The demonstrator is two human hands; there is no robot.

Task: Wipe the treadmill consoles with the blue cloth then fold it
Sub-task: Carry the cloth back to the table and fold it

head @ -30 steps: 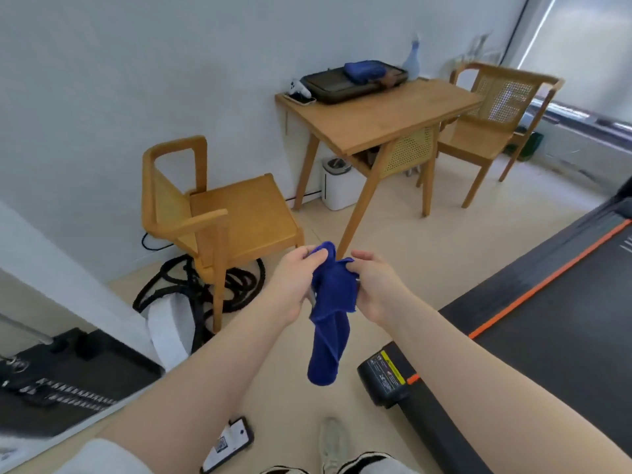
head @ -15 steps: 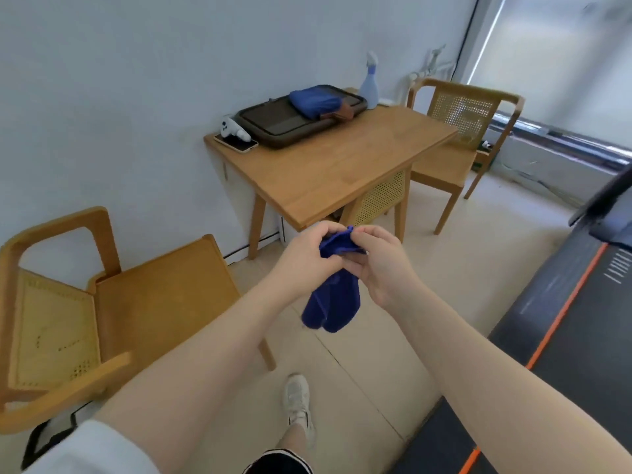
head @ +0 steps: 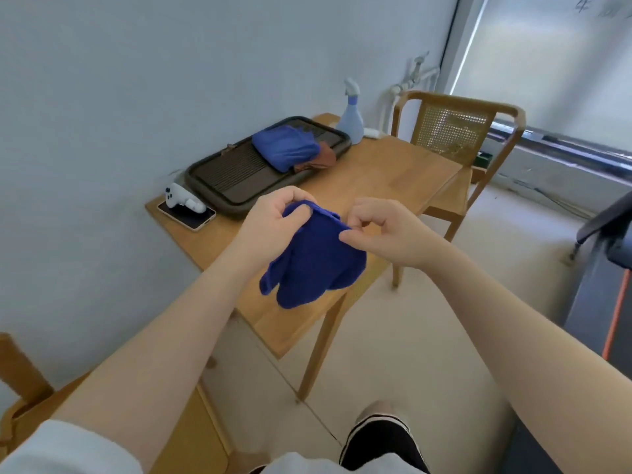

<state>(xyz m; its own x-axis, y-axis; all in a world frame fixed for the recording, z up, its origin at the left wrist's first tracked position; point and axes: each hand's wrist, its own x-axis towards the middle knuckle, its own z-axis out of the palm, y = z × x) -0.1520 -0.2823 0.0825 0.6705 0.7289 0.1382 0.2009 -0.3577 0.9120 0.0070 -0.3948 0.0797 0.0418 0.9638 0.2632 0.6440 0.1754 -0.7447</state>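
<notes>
Cloth [head: 316, 261]: dark blue, bunched, hanging in the air between my two hands, over the near edge of the table.
Left hand [head: 273, 222]: I have its fingers curled round the cloth's top left part, thumb pressed into the fabric.
Right hand [head: 383, 230]: fingers curled, thumb and fingertip pinching the cloth's top right edge; the rest of the cloth sags below both grips.
Table [head: 393, 172]: light wood, against the far wall, just beyond my hands.
Tray [head: 219, 181]: dark, ribbed, on the far left part of the table.
Second cloth [head: 285, 148]: paler blue, bundled on the right end of the tray, with a brown rag [head: 319, 160] touching it.
Spray bottle [head: 351, 114]: upright at the table's far edge, just right of the tray.
Controller [head: 181, 200]: white, lying on a phone [head: 191, 217] at the table's left corner, just beside the tray.
Chair [head: 458, 138]: wood with cane back, right of the table.
Treadmill [head: 602, 302]: dark, with an orange stripe, at the right edge of my view.
Near chair [head: 24, 378]: only partly in view at lower left.
</notes>
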